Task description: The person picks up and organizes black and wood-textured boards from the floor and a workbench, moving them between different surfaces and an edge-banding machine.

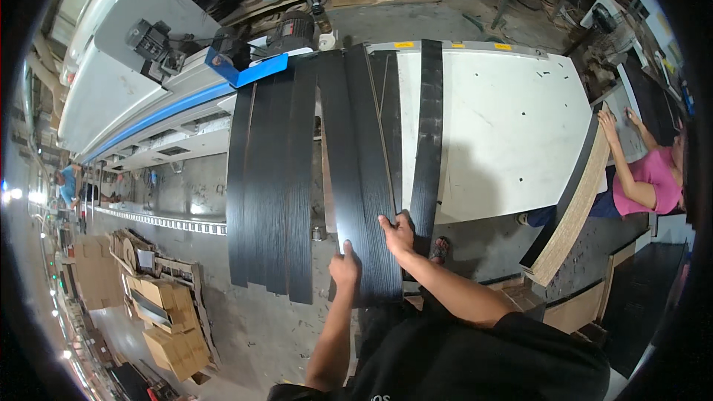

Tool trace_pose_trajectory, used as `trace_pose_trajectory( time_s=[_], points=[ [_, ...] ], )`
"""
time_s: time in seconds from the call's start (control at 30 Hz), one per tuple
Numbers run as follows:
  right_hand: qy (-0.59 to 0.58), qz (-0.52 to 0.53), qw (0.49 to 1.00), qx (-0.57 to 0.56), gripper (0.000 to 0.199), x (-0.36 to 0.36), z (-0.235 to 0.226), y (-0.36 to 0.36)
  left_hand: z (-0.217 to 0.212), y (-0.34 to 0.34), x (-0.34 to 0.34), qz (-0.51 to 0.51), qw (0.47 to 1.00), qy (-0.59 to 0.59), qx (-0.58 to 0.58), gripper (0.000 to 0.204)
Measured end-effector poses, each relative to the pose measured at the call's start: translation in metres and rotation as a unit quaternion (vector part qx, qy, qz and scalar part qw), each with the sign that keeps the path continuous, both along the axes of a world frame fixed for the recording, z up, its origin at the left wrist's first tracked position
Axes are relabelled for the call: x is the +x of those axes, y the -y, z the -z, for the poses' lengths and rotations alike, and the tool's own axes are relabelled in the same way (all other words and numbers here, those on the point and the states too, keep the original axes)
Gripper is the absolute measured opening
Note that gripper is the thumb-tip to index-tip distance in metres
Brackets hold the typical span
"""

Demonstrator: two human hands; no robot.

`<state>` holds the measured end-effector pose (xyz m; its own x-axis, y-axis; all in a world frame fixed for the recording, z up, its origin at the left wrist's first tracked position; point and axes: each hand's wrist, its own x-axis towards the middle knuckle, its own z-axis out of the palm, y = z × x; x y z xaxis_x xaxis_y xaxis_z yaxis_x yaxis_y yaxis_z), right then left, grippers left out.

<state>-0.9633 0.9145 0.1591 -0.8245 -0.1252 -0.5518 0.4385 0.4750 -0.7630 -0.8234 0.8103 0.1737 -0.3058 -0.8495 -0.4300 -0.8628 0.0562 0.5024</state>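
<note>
Black boards (364, 178): probably stiff, slick, moderately heavy; best held by long edges, left hand (344, 267) and right hand (398, 236) clamped there.

Blk tee (460, 360) | short slvs (549, 338) | sm wht print (379, 399) partly vis | forearms (464, 293) bare | fingers (347, 249) bare

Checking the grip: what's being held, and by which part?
Black boards, near the person's end: left hand on the left edge, right hand on the right.
</note>
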Motion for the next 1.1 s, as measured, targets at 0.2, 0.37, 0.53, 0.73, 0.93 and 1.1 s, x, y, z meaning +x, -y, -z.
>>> trace_pose_trajectory(
  time_s=[0.2,0.37,0.53,0.73,0.93,1.1],
  points=[
    [-0.075,0.018,0.996,-0.049,0.05,0.012,0.002,-0.023,-0.015,-0.003,-0.001,-0.016,0.996,-0.063,-0.061,0.078],
    [-0.117,0.026,0.992,-0.035,0.051,0.03,0.017,-0.04,-0.022,-0.006,0.0,0.0,0.996,-0.078,-0.036,0.075],
    [-0.144,0.021,0.989,-0.011,0.052,0.021,0.026,-0.04,-0.016,-0.03,-0.012,0.028,0.998,-0.025,-0.04,0.07],
    [-0.113,-0.058,0.992,0.015,0.054,0.003,0.026,-0.041,-0.002,-0.047,-0.025,0.035,0.995,-0.073,-0.066,0.067],
    [-0.106,-0.102,0.986,0.075,0.05,0.0,0.028,-0.041,-0.009,-0.05,-0.034,0.046,0.997,-0.055,-0.004,0.068],
    [-0.214,-0.164,0.954,0.128,0.038,0.003,0.043,-0.046,-0.013,-0.051,-0.045,0.067,0.996,-0.028,-0.047,0.066]
  ],
)
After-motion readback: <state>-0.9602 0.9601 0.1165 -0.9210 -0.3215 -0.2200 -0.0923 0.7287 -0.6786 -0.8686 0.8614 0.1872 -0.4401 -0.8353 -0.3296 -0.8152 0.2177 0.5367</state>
